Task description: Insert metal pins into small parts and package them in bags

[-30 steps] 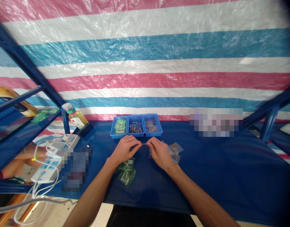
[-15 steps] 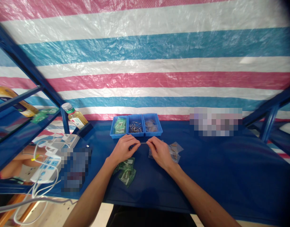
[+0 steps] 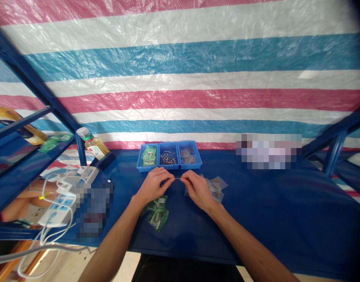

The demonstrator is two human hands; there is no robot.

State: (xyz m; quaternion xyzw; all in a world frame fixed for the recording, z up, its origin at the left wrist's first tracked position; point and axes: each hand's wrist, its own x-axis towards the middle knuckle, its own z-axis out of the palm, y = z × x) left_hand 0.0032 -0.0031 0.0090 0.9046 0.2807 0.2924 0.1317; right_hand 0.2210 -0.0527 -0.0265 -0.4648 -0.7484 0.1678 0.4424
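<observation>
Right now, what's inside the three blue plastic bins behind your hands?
The blue plastic bins hold green-labelled plastic bags on the left, loose silver metal pins in the middle, and clear plastic bags on the right. Anything beneath them is covered and cannot be seen.

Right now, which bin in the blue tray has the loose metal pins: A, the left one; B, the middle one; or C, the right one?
B: the middle blue bin holds the short metal pins, while the left bin has green packets and the right bin has clear bags.
</observation>
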